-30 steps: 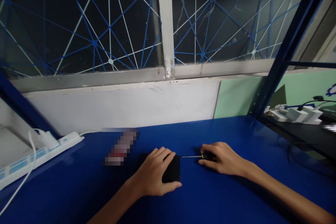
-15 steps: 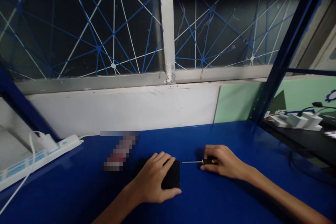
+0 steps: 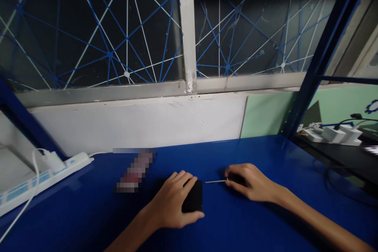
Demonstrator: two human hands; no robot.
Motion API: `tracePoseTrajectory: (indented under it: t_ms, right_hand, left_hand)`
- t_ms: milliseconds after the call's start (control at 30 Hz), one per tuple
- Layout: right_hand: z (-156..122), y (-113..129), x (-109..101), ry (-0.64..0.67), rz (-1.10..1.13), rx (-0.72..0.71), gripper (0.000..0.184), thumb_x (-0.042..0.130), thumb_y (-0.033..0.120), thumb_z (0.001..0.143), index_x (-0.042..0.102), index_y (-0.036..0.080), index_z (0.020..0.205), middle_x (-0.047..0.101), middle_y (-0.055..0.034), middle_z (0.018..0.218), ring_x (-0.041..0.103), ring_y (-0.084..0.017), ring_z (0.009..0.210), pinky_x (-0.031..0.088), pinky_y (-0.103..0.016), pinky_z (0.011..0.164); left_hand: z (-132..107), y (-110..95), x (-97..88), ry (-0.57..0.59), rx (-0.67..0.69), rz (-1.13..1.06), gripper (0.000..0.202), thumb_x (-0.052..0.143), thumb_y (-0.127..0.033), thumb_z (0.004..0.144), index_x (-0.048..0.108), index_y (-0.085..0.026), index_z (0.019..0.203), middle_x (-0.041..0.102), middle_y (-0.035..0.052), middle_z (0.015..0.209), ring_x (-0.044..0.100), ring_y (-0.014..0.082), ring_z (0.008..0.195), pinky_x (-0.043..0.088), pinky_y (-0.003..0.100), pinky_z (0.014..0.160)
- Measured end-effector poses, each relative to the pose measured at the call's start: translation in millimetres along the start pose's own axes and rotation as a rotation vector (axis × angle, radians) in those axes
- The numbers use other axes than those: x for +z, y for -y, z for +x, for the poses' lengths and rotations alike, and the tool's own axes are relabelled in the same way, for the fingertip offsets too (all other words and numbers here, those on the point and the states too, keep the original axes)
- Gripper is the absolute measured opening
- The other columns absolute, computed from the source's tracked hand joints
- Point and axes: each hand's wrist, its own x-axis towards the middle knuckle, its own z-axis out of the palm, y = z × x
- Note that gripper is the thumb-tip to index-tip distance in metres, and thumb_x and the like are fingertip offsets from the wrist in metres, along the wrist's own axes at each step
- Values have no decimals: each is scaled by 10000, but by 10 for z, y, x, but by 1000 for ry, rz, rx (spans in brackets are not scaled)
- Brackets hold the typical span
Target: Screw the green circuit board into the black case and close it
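On the blue bench [image 3: 88, 212], near its middle, the left hand [image 3: 174, 201] lies over a small black block [image 3: 194, 201], fingers curled across its top and thumb along the near edge, pinning it flat. The right hand [image 3: 251, 183] is closed round the handle of a thin screwdriver [image 3: 217, 181], shaft level and tip pointing at the block's far right corner, just beside it. Judged from this, the driving work is at an early stage: the tip appears not yet seated and nothing has come apart. Hidden: the handle under the fingers, most of the block's top face, any screw. A blurred patch [image 3: 134, 169] lies left; a power strip [image 3: 44, 175] sits further left.
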Motion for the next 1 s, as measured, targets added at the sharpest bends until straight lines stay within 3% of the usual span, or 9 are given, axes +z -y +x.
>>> tracePoseTrajectory:
  t_ms: [233, 400, 567, 667, 867, 1000]
  right_hand:
    - [8, -71, 24, 4, -56, 7, 156, 640, 328, 835, 588, 181, 831, 591, -30, 836, 525, -142, 668, 353, -261, 604]
    - [-5, -49, 58, 26, -33, 15, 61, 580, 243, 864, 540, 197, 872, 618, -9, 796, 523, -141, 653, 347, -259, 605]
    - [-15, 27, 23, 31, -38, -1, 142, 552, 326, 899, 564, 197, 956, 643, -19, 818, 539, -147, 647, 360, -273, 613]
    - [-11, 28, 8, 32, -49, -21, 133, 499, 294, 929, 572, 191, 973, 641, -32, 875, 561, -152, 692, 373, -279, 639]
    - [-12, -38, 51, 64, -121, -3, 174, 609, 354, 865, 586, 182, 848, 594, -41, 891, 542, -148, 691, 352, -262, 596]
    - [-10, -33, 62, 49, -95, -1, 107, 591, 287, 871, 548, 188, 875, 607, -28, 860, 525, -143, 670, 339, -261, 593]
  left_hand:
    - [9, 2, -4, -20, 21, -32, 615, 675, -547, 723, 565, -156, 1184, 635, 125, 1052, 586, 310, 934, 466, 508, 854]
    - [14, -3, -19, 4, 13, -26, 626, 692, -522, 714, 559, -144, 1195, 630, 132, 1062, 582, 320, 939, 462, 527, 856]
    - [6, 13, -6, -31, 35, -37, 619, 683, -533, 725, 556, -161, 1202, 636, 131, 1070, 591, 314, 942, 465, 513, 864]
    - [3, 23, -3, -11, 27, -29, 627, 693, -521, 725, 555, -147, 1209, 633, 142, 1101, 592, 323, 960, 465, 521, 872]
    - [-15, 46, 24, -6, 35, 2, 686, 694, -522, 733, 521, -140, 1276, 623, 157, 1175, 580, 349, 1032, 447, 548, 913]
    - [-20, 39, 27, 11, 58, -9, 747, 692, -498, 756, 442, -161, 1374, 606, 151, 1234, 562, 345, 1110, 397, 564, 990]
